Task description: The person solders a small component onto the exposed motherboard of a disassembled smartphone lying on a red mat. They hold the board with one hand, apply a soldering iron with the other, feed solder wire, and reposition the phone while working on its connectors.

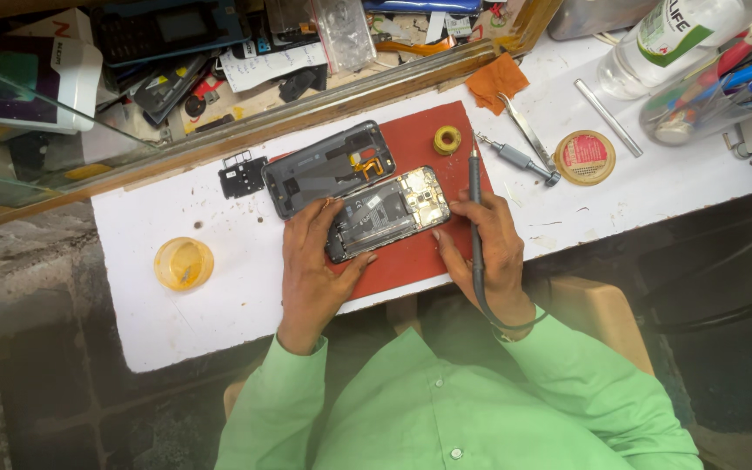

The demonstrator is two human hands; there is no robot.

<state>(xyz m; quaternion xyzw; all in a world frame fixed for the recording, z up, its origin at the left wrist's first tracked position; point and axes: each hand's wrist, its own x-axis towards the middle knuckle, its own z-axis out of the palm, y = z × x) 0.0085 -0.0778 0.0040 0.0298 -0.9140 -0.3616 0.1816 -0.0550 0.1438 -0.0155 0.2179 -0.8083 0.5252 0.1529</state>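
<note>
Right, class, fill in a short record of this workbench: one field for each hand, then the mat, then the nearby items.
Left hand: steadies the opened phone by its lower end
Right hand: holds a thin grey corded tool, tip up
Mat: red mat under the phone
Behind phone: removed back cover
Nearby: yellow dish, round tin, tweezers

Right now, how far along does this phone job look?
Done: the back cover is off, lying beside the opened phone on the red mat. In hand: the left hand steadies the phone; the right hand holds a soldering iron, tip raised clear. Left: the phone remains uncovered.
</note>
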